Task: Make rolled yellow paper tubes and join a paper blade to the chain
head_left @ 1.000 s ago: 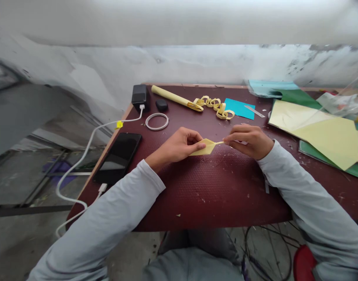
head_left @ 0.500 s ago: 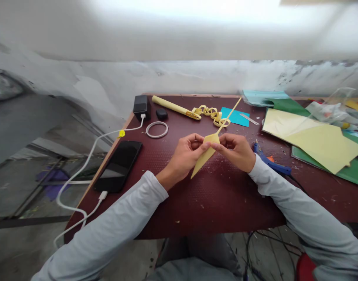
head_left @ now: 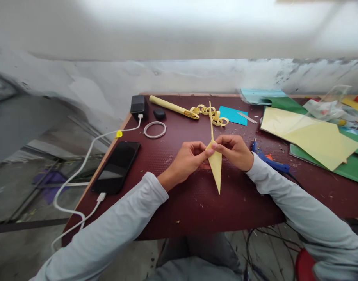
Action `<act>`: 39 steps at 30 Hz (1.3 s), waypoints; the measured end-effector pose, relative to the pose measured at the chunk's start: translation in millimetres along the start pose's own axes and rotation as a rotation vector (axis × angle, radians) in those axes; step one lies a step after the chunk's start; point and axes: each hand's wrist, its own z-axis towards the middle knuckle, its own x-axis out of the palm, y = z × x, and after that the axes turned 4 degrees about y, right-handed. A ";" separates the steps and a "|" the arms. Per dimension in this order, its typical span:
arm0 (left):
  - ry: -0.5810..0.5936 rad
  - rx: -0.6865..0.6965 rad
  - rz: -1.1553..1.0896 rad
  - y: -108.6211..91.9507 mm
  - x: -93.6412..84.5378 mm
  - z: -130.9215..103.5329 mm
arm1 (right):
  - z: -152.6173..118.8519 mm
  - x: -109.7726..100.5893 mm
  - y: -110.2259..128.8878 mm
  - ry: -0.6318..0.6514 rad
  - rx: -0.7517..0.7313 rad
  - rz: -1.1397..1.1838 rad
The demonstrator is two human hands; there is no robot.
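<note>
A folded piece of pale yellow paper (head_left: 216, 169) is held above the table, its pointed end toward me and a thin stem reaching away. My left hand (head_left: 190, 159) pinches its left edge between thumb and fingers. On the other side, my right hand (head_left: 234, 151) grips it near the base of the stem. Beyond the hands lies a chain of yellow paper loops (head_left: 206, 111), which the stem overlaps in view. A rolled yellow paper tube (head_left: 170, 106) rests to the left of the loops.
On the left are a phone (head_left: 117, 166), a black charger (head_left: 138, 106), a white cable (head_left: 91, 146), a small black case (head_left: 159, 113) and a white ring (head_left: 154, 129). To the right lie a blue glue gun (head_left: 268, 160), blue paper (head_left: 231, 116), a blade (head_left: 247, 117) and yellow sheets (head_left: 310, 134).
The folded paper has swung round in my fingers: its point moved to the right and its stem to the left. Both hands still hold it.
</note>
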 end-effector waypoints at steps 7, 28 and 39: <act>0.025 -0.006 0.008 5.4 -0.4 0.7 | -0.3 2.0 -2.1 -0.033 0.028 0.047; 0.006 0.048 0.120 5.1 -7.4 1.8 | -3.5 6.2 -10.1 -0.051 0.129 0.144; -0.078 0.062 0.110 4.9 -7.8 4.0 | -2.9 4.7 -5.8 -0.004 0.090 0.091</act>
